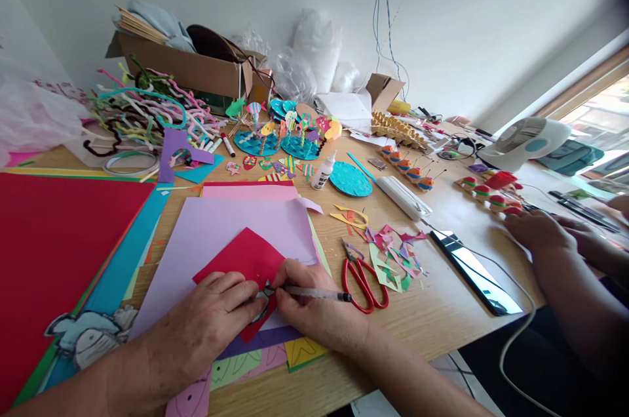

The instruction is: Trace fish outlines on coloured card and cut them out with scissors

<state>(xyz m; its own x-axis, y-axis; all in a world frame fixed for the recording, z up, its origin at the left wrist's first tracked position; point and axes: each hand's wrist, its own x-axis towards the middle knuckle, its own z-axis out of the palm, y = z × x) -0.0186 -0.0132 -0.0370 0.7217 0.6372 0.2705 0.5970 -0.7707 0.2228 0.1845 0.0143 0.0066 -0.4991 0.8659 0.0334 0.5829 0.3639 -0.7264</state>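
A red paper square [249, 248] lies turned like a diamond on a lilac sheet [196, 227]. My left hand [221, 315] presses its closed fingers on the red paper and on a small grey-white paper cutout [266, 299], much of which is hidden under them. In my right hand [307, 305], pinched between thumb and fingers, is a pen [319, 293] with a clear barrel. Its tip meets the cutout's edge beside my left fingertips. Red-handled scissors [362, 279] lie just right of my right hand.
Paper scraps [398, 253], a glue bottle [324, 171] and a blue oval [350, 179] lie beyond the scissors. Coloured sheets [63, 259] and fish cutouts [93, 335] are at left, a phone [474, 273] and cable at right. A co-worker's hands [540, 231] are at far right.
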